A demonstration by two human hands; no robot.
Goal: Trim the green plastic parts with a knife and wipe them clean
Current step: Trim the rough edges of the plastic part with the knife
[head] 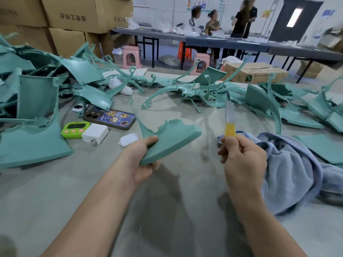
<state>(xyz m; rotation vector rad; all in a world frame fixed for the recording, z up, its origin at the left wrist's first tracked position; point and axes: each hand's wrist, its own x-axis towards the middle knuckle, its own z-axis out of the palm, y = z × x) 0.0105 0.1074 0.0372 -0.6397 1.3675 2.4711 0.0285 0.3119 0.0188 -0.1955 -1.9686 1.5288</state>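
Note:
My left hand point(143, 160) grips the near corner of a green plastic part point(170, 138), a flat curved panel with a jagged far edge, held above the grey table. My right hand point(241, 154) holds a knife point(230, 119) with a yellow handle, its pale blade pointing up and away. The blade is apart from the part, to its right. A blue cloth point(293, 167) lies crumpled on the table just right of my right hand.
Piles of green plastic parts point(37, 93) cover the left, back and right of the table point(167, 210). A phone point(109, 118), green timer point(75, 129), white charger point(95, 133) and earbud case point(128, 139) lie at left. Cardboard boxes, pink stools and people at a far table stand behind.

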